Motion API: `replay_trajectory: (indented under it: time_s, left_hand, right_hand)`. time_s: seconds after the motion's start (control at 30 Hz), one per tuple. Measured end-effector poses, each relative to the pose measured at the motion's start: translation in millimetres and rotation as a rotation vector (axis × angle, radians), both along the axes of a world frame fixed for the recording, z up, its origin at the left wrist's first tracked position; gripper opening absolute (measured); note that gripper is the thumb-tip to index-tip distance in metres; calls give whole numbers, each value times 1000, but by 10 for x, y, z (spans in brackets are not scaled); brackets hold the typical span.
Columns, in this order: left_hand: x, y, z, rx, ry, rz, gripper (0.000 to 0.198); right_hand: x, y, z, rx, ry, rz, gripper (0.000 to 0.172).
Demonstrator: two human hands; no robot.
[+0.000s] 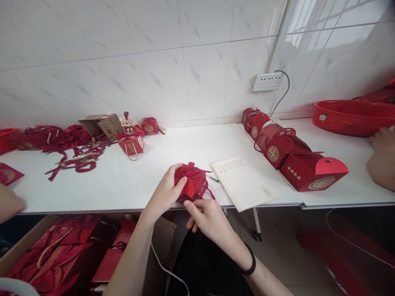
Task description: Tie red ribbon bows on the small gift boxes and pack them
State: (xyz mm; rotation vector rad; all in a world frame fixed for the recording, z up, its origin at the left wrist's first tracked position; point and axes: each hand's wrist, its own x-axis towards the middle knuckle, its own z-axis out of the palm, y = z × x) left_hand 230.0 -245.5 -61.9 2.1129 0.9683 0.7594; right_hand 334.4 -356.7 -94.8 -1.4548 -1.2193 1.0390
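Observation:
A small red gift box (196,186) with a ribbon bow on top and a red cord at its right side is at the table's front edge. My left hand (169,187) holds it from the left, thumb on the top near the bow. My right hand (206,214), with a black band on the wrist, is at the box's lower front corner, its fingers curled and partly hidden. Just right of the box lie a pen (214,179) and a lined sheet with handwriting (243,183).
A row of red boxes (308,170) stands at the right, before a red basin (352,117). Loose ribbons (83,158), a cardboard box (106,125) and small gift boxes (132,144) are at the left. Below, a carton holds red boxes (61,255). Other people's arms show at both sides.

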Motion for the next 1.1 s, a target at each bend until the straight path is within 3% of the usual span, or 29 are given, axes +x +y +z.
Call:
replay_trajectory:
  time_s: [0.13,0.23,0.4,0.57,0.7,1.1]
  left_hand:
    - [-38,0,0,-64,-37,-13,37]
    - [-62,-1,8,-103,-48,-31,39]
    - [-43,-16,-1,-14,24,1,40]
    - [-9,13,10,126,113,-32,33]
    - [7,91,14,117,66,-149,25]
    - [93,93,28,52,-36,-223,7]
  right_hand:
    - [-132,21,32,85,-96,15,36]
    - [-225,76,34,131,-194,-50,29]
    - [-343,178,37,119,-236,-136,28]
    - [-154,72,125,102,11,-47,31]
    - [105,-27,156,13,174,34,30]
    - [159,-50,14,72,21,127,29]
